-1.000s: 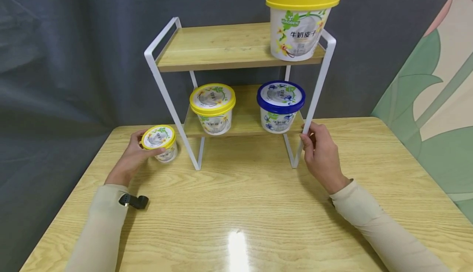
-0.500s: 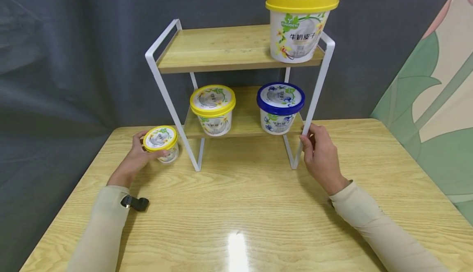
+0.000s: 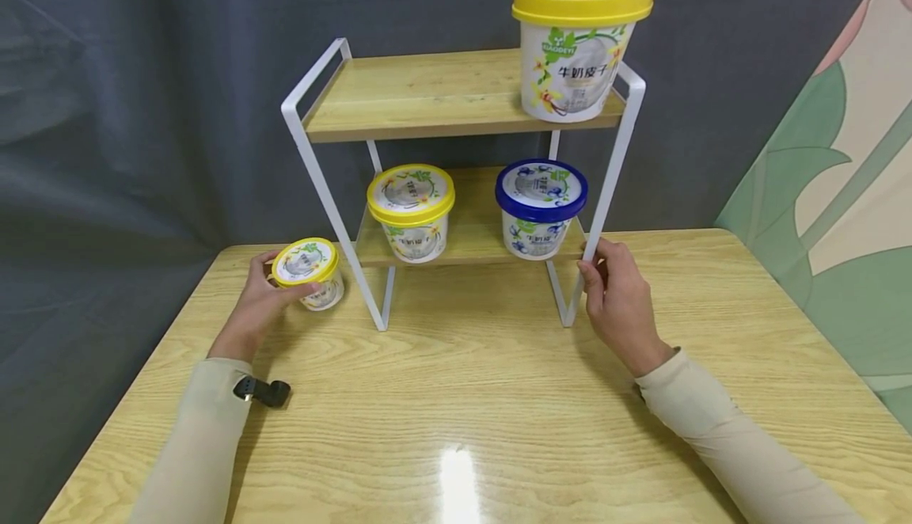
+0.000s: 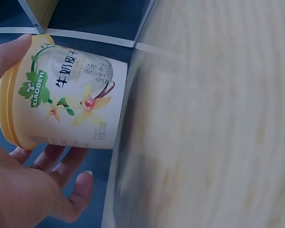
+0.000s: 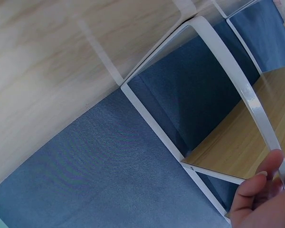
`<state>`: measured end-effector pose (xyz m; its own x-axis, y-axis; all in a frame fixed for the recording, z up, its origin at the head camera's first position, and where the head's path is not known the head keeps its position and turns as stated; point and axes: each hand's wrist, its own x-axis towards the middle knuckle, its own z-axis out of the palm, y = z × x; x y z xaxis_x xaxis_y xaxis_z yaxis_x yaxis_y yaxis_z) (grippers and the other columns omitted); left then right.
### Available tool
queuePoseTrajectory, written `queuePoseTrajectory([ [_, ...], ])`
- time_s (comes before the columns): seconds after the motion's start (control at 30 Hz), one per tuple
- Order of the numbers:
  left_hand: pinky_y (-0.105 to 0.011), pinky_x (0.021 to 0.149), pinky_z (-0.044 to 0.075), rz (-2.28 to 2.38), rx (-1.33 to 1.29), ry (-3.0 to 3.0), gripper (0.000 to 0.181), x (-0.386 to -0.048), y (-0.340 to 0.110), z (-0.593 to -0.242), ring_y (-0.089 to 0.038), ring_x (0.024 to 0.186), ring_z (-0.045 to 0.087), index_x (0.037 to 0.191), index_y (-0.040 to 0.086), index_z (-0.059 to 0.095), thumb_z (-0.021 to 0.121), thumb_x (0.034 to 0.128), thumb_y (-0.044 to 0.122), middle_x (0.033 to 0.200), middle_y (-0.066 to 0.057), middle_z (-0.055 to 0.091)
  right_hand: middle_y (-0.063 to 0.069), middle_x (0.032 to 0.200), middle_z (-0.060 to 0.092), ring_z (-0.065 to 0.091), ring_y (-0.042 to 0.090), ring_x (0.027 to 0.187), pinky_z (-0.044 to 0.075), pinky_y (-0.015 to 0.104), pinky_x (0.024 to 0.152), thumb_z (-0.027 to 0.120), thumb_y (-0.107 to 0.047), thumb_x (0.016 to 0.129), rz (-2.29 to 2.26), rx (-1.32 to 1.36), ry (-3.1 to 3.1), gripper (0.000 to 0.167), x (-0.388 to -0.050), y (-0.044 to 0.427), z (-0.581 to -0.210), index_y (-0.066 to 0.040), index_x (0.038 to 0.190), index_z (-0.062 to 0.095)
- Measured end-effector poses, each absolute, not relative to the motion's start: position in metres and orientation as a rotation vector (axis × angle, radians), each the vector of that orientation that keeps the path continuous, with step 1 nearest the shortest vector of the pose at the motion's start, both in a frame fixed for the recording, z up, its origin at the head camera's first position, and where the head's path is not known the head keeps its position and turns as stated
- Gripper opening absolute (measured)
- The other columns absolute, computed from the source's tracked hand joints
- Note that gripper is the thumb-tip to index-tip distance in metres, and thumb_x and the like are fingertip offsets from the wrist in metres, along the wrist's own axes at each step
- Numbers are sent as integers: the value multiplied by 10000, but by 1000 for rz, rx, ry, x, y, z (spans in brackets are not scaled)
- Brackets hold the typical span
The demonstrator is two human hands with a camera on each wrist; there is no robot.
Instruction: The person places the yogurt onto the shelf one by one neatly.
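At the left of the table, my left hand (image 3: 256,302) grips a small white ice cream tub (image 3: 322,294) with a yellow lid. In the left wrist view the thumb lies on one side of the tub (image 4: 76,95) near its lid, with fingers on the other side. My right hand (image 3: 627,302) pinches the white metal right front leg of a two-tier shelf rack (image 3: 463,124) between thumb and fingers. In the right wrist view the thumb and fingertips meet at the white frame (image 5: 249,97).
A yellow-lidded tub (image 3: 416,243) and a blue-lidded tub (image 3: 534,235) stand on the rack's lower shelf. One large yellow-lidded tub (image 3: 573,65) stands at the top shelf's right end. Dark cloth (image 3: 178,112) hangs behind the wooden table (image 3: 356,429).
The tub in my left hand shifts slightly right, then back left and a little upward. My right hand stays on the rack leg. The head view tips slightly.
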<state>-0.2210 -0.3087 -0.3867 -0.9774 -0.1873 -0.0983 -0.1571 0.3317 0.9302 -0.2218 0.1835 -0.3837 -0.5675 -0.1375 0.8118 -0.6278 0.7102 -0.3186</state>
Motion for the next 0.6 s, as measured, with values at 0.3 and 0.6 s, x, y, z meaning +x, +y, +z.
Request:
queuePoseTrajectory([
  [0.3,-429,1191,282,-1788,384,-2422,1015,-217,-301,-367,-206,1383,316,1533,224,88,814,831,331,1479,-39,273,137,885,551,522,153,671,368,124,609,649,52,903,768,590,-2079,276,-222,183,-384,42,1157,541],
  [0.6,-224,1143,363,-1982,275,-1946,910,-198,-280,-316,-139,1382,357,1514,239,203,802,838,124,1423,72,336,136,863,558,529,147,658,394,153,595,654,66,896,771,588,-2062,265,-224,184,-383,45,1137,546],
])
